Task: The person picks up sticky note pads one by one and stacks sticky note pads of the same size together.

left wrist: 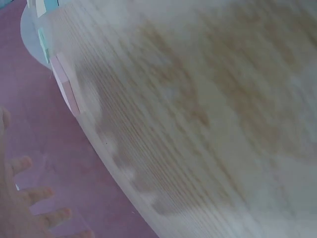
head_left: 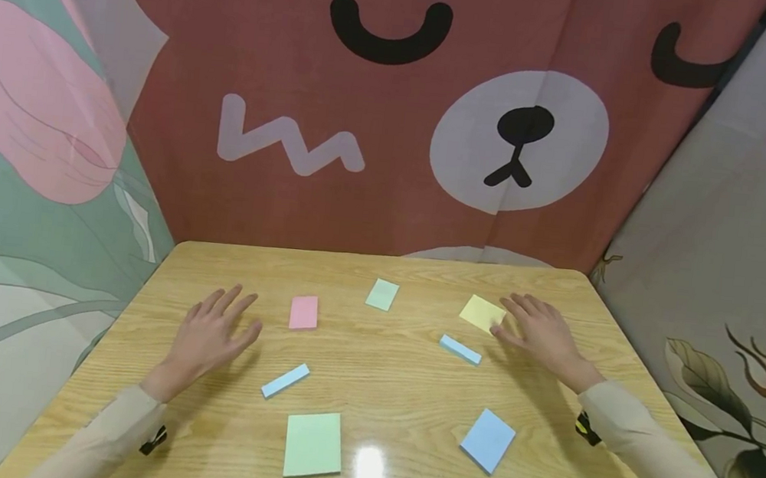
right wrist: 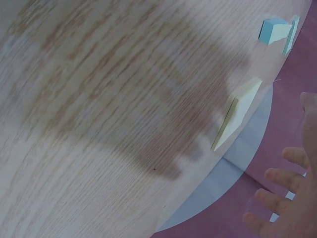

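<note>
On wooden worktop point(head_left: 397, 379), left to right: left hand point(head_left: 211, 334) flat, fingers spread, holding nothing; pink note pad point(head_left: 303, 312) just beside it; yellow note pad point(head_left: 483, 313) touched by right hand point(head_left: 540, 333), fingers straight, relaxed.

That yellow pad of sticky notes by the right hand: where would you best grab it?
Probably by its two long edges, pinched from above. The yellow pad lies flat on the table, and the right wrist view shows some thickness at its edge. The right hand, fingers straight, is already beside it.
</note>
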`<state>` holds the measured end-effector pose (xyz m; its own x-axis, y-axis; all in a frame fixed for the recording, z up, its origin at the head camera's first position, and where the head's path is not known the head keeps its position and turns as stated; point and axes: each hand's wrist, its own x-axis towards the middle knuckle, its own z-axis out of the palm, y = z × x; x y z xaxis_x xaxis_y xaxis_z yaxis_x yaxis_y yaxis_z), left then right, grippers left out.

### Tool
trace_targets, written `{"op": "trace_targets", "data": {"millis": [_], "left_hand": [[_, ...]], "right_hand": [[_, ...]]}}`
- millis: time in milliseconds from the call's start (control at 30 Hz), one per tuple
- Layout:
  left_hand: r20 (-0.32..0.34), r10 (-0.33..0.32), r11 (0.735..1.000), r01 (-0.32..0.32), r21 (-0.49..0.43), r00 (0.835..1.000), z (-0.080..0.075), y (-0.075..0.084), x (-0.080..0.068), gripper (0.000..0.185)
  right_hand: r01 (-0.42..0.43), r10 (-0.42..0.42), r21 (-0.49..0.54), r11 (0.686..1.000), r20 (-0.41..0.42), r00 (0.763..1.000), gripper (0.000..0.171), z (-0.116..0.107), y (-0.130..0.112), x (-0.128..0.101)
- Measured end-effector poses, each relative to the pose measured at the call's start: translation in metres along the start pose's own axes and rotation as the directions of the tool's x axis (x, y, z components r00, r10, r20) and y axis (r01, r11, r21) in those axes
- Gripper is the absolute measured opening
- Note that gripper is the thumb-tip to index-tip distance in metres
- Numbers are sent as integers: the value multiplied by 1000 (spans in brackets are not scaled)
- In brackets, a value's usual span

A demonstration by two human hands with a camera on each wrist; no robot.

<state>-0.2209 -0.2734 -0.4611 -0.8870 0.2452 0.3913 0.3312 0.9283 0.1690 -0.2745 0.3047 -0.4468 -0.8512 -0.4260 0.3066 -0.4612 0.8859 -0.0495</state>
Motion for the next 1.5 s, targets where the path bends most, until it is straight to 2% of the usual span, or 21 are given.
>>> {"op": "trace_targets", "data": {"millis": [367,600,933,1500], "left_hand": [[24,18,1000,-18,10,1000,3,6,-1,60],[19,27,999,-28,16,999,5,6,-1,60],[23,30,1000,-30,7,999,5,7,-4,59],[17,46,999,-46,-12,999,6,9,-2,59]], "right_hand": [[39,-38,-21,999,32,999,67,1,-11,0],[93,-93,-28,995,-6,996,65,2,-17,0],[203,-202,-1,979,-46,978,62,8,-20,1],[211,-210,59,976,-17,977,59,8,-24,1]]}}
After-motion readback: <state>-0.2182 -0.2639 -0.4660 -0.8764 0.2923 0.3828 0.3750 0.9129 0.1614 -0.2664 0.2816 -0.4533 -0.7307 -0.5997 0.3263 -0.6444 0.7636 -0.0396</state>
